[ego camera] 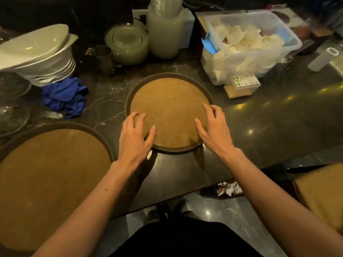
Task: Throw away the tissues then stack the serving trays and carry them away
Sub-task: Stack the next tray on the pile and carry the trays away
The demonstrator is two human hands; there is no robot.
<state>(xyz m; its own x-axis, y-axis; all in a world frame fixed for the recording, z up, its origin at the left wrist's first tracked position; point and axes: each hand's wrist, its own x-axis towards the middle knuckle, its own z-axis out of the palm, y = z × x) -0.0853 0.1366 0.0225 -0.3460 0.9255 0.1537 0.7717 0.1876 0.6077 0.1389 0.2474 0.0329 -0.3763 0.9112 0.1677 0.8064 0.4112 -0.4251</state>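
Note:
A small round serving tray (pixel 167 101) with a tan cork top and a dark rim lies in the middle of the dark marble counter. My left hand (pixel 136 135) hovers over its near left edge with fingers spread, holding nothing. My right hand (pixel 213 127) is over its near right edge, fingers apart and curled, also without anything in it. A larger round tray (pixel 52 175) of the same kind lies at the near left, partly out of view. Crumpled tissues (pixel 230 189) show in a bin below the counter edge.
At the far left stand stacked white plates (pixel 42 52), glass dishes (pixel 13 112) and a blue cloth (pixel 65 97). Behind the small tray are a metal cup (pixel 104 59), glass plates (pixel 128 43) and a jar (pixel 165 32). A plastic bin (pixel 246 43) and toothpick box (pixel 241 86) sit right.

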